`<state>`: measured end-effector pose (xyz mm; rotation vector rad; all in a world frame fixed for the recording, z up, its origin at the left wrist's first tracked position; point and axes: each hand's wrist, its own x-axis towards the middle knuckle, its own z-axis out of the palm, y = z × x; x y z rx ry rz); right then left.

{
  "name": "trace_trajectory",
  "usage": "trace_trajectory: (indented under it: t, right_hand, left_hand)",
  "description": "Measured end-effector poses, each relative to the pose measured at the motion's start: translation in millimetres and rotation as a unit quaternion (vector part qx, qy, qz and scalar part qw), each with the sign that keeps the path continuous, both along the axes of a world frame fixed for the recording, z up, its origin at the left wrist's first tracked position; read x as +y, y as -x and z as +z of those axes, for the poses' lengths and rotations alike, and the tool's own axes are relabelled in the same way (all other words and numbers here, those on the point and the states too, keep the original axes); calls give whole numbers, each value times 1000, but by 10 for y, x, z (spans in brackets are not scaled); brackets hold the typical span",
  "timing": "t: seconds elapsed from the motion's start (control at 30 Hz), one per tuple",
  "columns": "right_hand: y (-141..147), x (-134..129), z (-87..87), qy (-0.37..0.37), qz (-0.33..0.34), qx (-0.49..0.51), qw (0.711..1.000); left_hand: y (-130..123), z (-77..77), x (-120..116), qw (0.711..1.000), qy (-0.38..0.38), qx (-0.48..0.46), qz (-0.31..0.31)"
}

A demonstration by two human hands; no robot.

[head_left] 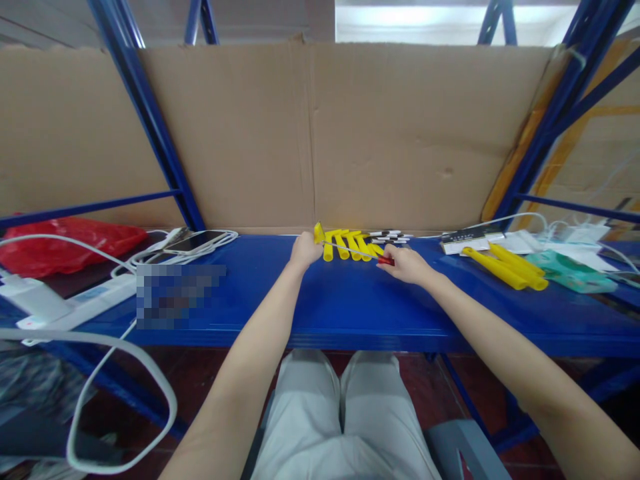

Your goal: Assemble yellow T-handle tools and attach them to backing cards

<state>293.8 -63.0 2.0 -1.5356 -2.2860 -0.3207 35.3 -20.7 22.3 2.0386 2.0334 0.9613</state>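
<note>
My left hand [306, 251] is closed on a small yellow plastic piece [319, 232] above the blue shelf top. In my right hand [409, 265] is a screwdriver [386, 260] with a red handle, my fingers wrapped round it. Its long thin metal shaft points left, and the tip reaches the yellow piece; whether it is inside or only against it I cannot tell. Just beyond the shaft, several yellow tube-shaped handles [341, 248] lie side by side in a row. Behind their right end is a small group of black-and-white pieces [389, 237].
Two long yellow handles [505, 267] lie at the right beside a green plastic bag [573, 272] and a black-and-white box [473, 240]. At the left are a white power strip [95, 300], a phone [197, 241], coiled cables and a red bag [75, 243]. Cardboard [400, 133] stands behind.
</note>
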Motion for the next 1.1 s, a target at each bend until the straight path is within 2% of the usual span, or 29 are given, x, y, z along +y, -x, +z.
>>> trace_trajectory:
  t: [0.13, 0.37, 0.5, 0.6, 0.83, 1.1]
  right_hand:
    - [1, -40, 49, 8, -13, -9, 1000]
    - [10, -10, 27, 29, 11, 31, 999]
    - [16, -30, 48, 13, -25, 3, 1000]
    - [21, -59, 68, 9, -20, -21, 1000]
    - [39, -82, 82, 53, -27, -38, 998]
    - [13, -35, 53, 15, -39, -2, 999]
  left_hand:
    - [8, -5, 8, 1000, -9, -3, -4]
    - [2, -6, 3, 1000, -1, 6, -7]
    - [-9, 13, -14, 1000, 0, -2, -6]
    - [-12, 28, -31, 1000, -3, -6, 0]
    - [-20, 40, -41, 1000, -7, 0, 0]
    - [-29, 37, -39, 1000, -4, -7, -5]
